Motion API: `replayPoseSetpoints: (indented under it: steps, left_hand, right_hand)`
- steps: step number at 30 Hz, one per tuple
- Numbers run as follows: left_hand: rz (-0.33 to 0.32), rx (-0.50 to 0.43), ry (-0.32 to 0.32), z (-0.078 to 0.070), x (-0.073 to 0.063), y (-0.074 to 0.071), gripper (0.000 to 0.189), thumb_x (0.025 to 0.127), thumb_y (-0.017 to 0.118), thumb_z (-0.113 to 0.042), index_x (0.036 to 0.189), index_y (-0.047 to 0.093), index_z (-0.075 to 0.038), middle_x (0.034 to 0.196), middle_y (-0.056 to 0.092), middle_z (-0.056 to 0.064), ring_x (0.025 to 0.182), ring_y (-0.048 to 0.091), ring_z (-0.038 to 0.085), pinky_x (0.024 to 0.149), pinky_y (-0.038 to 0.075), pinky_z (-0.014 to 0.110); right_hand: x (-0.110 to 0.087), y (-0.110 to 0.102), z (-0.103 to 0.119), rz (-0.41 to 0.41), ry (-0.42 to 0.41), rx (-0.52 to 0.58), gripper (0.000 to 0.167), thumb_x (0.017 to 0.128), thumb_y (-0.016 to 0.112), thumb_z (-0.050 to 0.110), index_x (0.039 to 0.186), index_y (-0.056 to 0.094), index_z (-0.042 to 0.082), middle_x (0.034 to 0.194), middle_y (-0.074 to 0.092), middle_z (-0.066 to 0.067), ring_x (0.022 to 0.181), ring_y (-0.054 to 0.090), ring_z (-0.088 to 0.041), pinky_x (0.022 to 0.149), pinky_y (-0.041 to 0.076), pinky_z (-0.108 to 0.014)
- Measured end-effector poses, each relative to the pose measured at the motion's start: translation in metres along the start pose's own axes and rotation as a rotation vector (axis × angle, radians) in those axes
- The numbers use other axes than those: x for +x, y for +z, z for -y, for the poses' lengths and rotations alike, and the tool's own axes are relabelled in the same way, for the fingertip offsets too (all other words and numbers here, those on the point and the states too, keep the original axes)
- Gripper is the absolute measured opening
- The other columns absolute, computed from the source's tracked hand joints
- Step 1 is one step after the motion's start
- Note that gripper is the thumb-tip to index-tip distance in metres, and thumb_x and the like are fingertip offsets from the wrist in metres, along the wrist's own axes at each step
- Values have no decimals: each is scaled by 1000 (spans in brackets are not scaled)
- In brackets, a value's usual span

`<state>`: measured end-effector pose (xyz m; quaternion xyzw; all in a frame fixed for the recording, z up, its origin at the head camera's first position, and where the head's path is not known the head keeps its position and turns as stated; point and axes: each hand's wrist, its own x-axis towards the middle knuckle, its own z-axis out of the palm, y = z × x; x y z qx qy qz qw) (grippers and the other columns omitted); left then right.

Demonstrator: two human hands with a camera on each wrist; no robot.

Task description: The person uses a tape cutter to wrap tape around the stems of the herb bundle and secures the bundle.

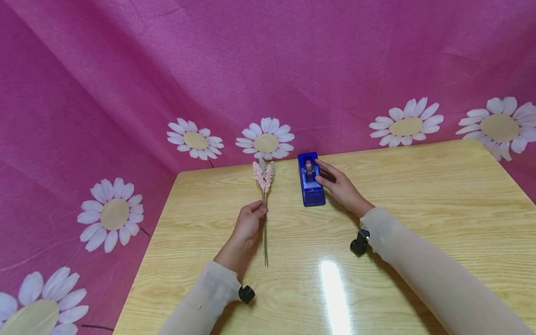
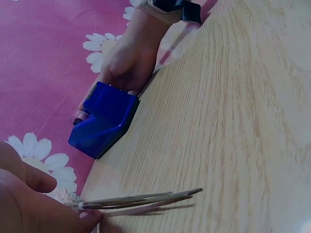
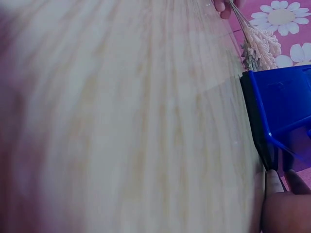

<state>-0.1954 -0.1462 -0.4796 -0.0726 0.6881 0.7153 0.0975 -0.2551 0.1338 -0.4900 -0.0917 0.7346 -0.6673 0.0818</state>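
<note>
In the head view, my left hand (image 1: 250,221) pinches a small bunch of dried flowers (image 1: 264,177) by its thin stems, just below the pale pink and grey-green heads. The bare stem ends point towards me. To the right, a blue tape dispenser (image 1: 311,190) stands near the table's back edge, with a small roll of tape (image 1: 309,170) in it. My right hand (image 1: 344,188) touches the dispenser's right side with fairly straight fingers and thumb. The left wrist view shows the dispenser (image 2: 109,116) partly hiding that hand.
A wooden table (image 1: 398,190) lies under both hands. Pink cloth (image 1: 293,60) with large white daisies hangs behind it and on the left. Small black cameras (image 1: 247,294) are strapped to both wrists. Light reflects off the tabletop near the front.
</note>
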Motion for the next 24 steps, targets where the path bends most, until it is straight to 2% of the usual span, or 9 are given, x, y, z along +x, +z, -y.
replayPoseSetpoints:
  steps: [5, 9, 15, 18, 21, 24]
  left_hand:
    - [5, 17, -3, -1, -3, -1, 45, 106, 37, 6, 148, 32, 22, 151, 39, 38, 144, 37, 42, 120, 31, 55]
    - [21, 48, -9, -1, -6, -4, 45, 107, 38, 4, 149, 33, 20, 154, 38, 36, 147, 34, 42, 120, 31, 57]
    - [44, 81, -16, -1, -6, -5, 45, 108, 40, 2, 150, 35, 18, 154, 40, 35, 145, 38, 42, 118, 34, 57]
    - [60, 153, -28, -2, -6, -8, 46, 108, 44, -2, 151, 37, 14, 155, 41, 32, 145, 39, 42, 116, 37, 57]
    - [81, 265, -19, -2, -5, -12, 48, 108, 49, -7, 151, 40, 10, 155, 41, 30, 145, 40, 43, 114, 40, 57]
    - [107, 374, 25, -3, -5, -16, 49, 107, 53, -11, 152, 42, 7, 155, 40, 32, 145, 38, 45, 114, 39, 58]
  right_hand:
    - [10, -1, -22, -23, -20, -36, 60, 109, 54, 21, 164, 31, 25, 168, 29, -14, 155, 25, -33, 124, 26, -50]
    - [11, 0, -25, -31, -25, -49, 59, 108, 55, 24, 163, 32, 27, 167, 30, -14, 155, 27, -33, 123, 27, -50]
    - [11, 0, -22, -21, -3, -49, 61, 108, 55, 25, 164, 31, 28, 168, 29, -13, 155, 25, -32, 124, 26, -49]
    - [10, -2, -21, -2, 25, -54, 62, 109, 54, 27, 164, 28, 29, 169, 26, -11, 156, 23, -32, 125, 24, -49]
    - [7, -5, -19, 25, 43, -99, 64, 109, 53, 31, 166, 24, 28, 170, 25, -14, 156, 22, -35, 125, 21, -52]
    - [1, -10, -14, 49, 45, -188, 65, 109, 52, 36, 166, 22, 24, 168, 25, -19, 155, 24, -39, 125, 20, -55]
